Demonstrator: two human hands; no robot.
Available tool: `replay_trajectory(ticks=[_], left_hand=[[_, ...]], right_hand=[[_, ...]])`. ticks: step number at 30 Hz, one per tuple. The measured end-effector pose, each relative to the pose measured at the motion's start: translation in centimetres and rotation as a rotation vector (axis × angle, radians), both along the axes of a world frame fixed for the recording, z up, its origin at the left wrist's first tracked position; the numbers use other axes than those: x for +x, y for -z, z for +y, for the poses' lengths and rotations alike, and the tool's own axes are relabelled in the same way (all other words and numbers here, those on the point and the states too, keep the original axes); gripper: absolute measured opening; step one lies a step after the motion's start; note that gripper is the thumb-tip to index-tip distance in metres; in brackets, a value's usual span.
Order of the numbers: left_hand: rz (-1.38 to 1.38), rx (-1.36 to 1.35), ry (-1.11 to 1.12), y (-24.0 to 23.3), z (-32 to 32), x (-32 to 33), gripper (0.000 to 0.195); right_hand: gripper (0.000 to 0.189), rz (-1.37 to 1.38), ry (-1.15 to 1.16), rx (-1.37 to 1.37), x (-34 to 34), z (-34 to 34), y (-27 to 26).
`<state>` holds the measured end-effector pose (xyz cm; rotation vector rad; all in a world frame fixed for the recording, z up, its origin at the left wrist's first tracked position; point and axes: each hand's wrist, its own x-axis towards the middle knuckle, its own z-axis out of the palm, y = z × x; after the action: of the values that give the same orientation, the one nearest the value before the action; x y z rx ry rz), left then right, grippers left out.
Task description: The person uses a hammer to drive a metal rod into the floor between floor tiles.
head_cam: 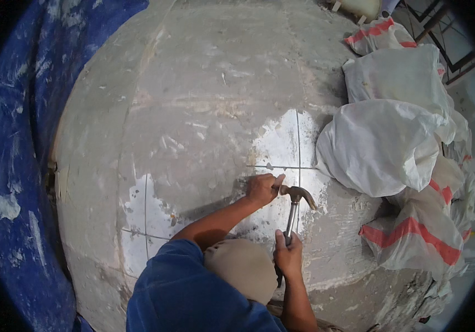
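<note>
My right hand (289, 253) grips the black handle of a claw hammer (297, 195); its metal shaft points away from me and the claw curves to the right. The hammer's striking face is beside my left hand (264, 190), whose fingers are curled. Whether they hold something small, I cannot tell. Both hands are over an exposed patch of white tiles (281, 141) with dark joints, surrounded by a grey, rough coating (204, 83). A second exposed tile patch (135, 249) shows at the lower left.
White and clear plastic sacks (380, 145), some with red stripes, are piled along the right. A blue sheet (7, 166) with whitish smears lies along the left edge. Dark metal frames (453, 62) stand at the upper right. A rounded beige cloth shape (241, 269) is between the arms.
</note>
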<state>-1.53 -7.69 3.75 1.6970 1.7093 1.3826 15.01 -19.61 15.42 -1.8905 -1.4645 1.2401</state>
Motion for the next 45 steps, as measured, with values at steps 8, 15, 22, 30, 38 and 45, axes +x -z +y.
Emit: replay_trajectory(ticks=[8,15,22,30,38,45], left_hand=[[0.006,-0.069,-0.039,0.0,0.2,-0.9,0.038],[-0.033,0.002,-0.020,0.3,0.5,-0.8,0.038],[0.050,-0.006,-0.027,0.4,0.0,-1.7,0.039],[0.007,-0.026,0.017,0.1,0.4,-0.9,0.038],[0.003,0.066,0.007,0.2,0.1,-1.8,0.041],[0.038,0.004,0.028,0.4,0.0,-1.6,0.036]], right_hand=[[0.035,0.524,0.564,0.536,-0.2,3.8,-8.8],[0.034,0.096,-0.034,-0.117,-0.8,0.8,-0.8],[0.036,0.324,0.472,0.221,-0.7,3.7,-8.5],[0.027,-0.016,-0.164,-0.081,-0.6,1.2,-1.8],[0.025,0.355,0.381,0.296,-1.1,3.1,-8.7],[0.026,0.235,0.095,-0.045,1.6,0.1,1.4]])
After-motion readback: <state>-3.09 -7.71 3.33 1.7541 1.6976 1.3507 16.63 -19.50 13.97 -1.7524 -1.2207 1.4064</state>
